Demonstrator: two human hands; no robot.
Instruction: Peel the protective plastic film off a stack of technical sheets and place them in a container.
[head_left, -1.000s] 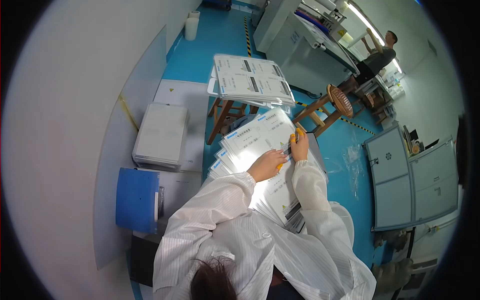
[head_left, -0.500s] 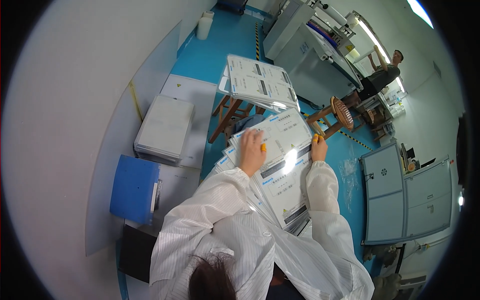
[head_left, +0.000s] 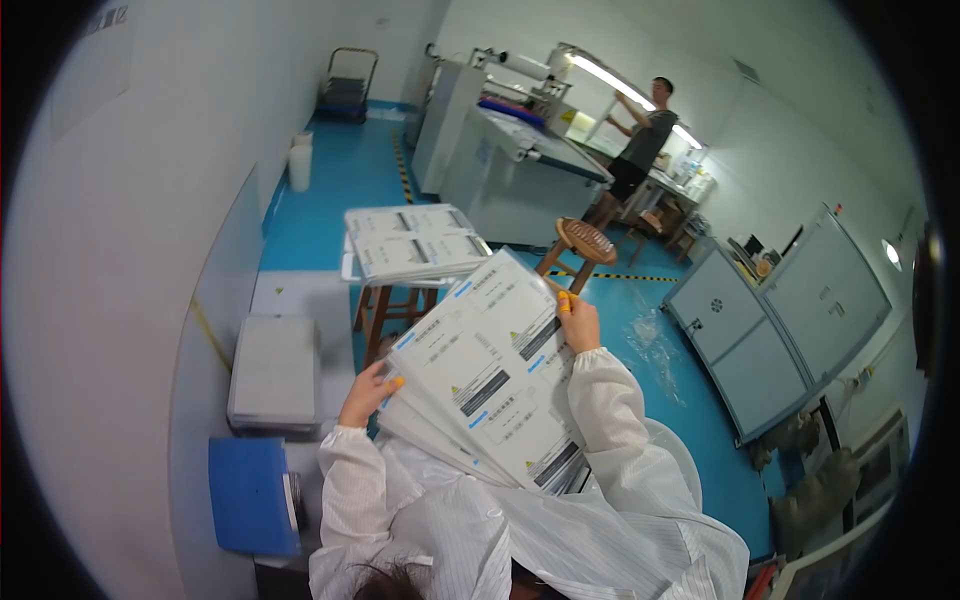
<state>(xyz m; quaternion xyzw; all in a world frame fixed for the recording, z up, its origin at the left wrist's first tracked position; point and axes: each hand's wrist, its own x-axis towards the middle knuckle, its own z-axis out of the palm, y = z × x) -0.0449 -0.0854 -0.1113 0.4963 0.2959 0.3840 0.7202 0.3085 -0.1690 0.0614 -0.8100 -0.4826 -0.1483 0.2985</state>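
Over the white coat [head_left: 625,515], the left hand [head_left: 368,393], half-curled, grips the printed sheets [head_left: 480,360] by their left edge; the right hand [head_left: 579,322] pinches their upper right edge. Blue floor [head_left: 692,432] opens rightward, strewn with plastic film [head_left: 655,338].

Left fingers [head_left: 372,386] and right fingers [head_left: 566,304] — at opposite sides of white sheets [head_left: 490,345].

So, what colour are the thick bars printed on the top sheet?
Dark grey, nearly black; the bars on the top sheet show best in the head view.
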